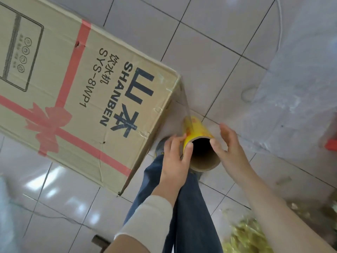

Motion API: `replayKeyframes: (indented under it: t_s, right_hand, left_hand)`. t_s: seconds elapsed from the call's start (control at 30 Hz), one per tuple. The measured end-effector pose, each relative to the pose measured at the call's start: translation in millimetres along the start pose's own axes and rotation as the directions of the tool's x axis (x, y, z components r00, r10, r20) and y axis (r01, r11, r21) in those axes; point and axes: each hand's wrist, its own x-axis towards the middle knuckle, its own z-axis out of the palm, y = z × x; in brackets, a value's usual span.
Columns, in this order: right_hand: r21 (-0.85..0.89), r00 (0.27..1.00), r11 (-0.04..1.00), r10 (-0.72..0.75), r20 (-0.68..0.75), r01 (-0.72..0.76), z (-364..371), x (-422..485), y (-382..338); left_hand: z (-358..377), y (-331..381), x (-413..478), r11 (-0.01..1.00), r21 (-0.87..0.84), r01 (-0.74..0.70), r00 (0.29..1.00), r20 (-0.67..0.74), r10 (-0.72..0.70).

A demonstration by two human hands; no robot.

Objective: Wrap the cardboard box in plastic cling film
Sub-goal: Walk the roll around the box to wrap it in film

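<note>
Left hand (174, 156) pinching rim of cling film roll (198, 131). Right hand (230, 150) lying open, thumb touching rim. Film (185, 101) stretching to corner of cardboard box (82, 88), which is sitting on tiled floor (209, 52).

Left forearm (145, 216) is covered by a cream sleeve (151, 212), pushed back from the wrist. Right forearm (269, 201) is seen bare. Blue denim trousers (189, 207) are worn; a grey shoe (160, 146) is partly hidden.
</note>
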Motion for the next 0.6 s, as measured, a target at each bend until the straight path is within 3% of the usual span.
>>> replayKeyframes:
  t_s: [0.17,0.23,0.37,0.5,0.57,0.6]
  right_hand:
    - [0.185,0.979,0.979,0.122,-0.161,-0.092,26.8,-28.6,11.7]
    - [0.161,0.973,0.985,0.101,-0.208,-0.067,31.0,-28.6,9.1]
    - [-0.032,0.997,0.999,-0.006,-0.072,0.004,34.8,-26.3,7.9]
    - [-0.116,0.999,0.993,-0.001,0.048,0.007,52.8,-34.5,15.1]
    - [-0.033,0.998,0.999,0.012,0.055,-0.01,67.4,-43.2,18.5]
    - [0.102,0.997,0.992,0.064,0.039,-0.068,75.9,-48.6,18.4]
  left_hand:
    - [3.4,9.1,3.5,0.997,-0.04,0.061,0.997,0.042,-0.059]
    - [1.7,1.0,-3.2,0.998,-0.037,0.041,0.998,0.059,-0.039]
    - [-18.3,-28.4,-16.0,0.998,0.068,-0.009,0.995,0.097,0.003]
    - [-43.3,-50.2,-19.4,0.968,0.247,-0.044,0.99,0.141,0.009]
    - [-52.1,-53.3,-14.7,0.959,0.261,-0.107,0.977,0.205,0.054]
    - [-55.6,-53.8,-11.7,0.968,0.223,-0.115,0.969,0.24,0.06]
